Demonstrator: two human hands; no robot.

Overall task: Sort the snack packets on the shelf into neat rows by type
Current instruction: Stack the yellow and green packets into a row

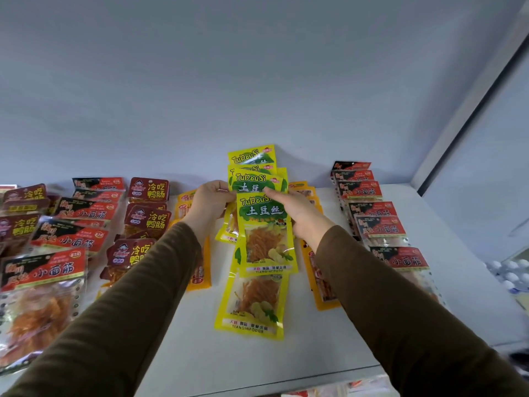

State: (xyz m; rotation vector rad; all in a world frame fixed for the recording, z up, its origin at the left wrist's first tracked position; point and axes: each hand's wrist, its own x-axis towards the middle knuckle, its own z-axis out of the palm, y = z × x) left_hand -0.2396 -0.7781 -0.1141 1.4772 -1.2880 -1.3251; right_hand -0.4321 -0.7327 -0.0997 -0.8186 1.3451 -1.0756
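A row of yellow-green TuDouSi packets [264, 233] runs down the middle of the white shelf [286, 356], overlapping front to back. My left hand [210, 200] grips the left edge of a packet near the back of that row. My right hand [297, 213] pinches the top right of the same stack, thumb on the packet face. Orange packets [317, 282] lie in rows on either side, partly hidden under my arms.
Red-black packets [380, 222] form a row at the right. More red-black packets [68, 239] and dark red packets [147, 217] fill the left. The shelf's back wall is just behind the rows. An egg tray [512, 273] shows past the right edge.
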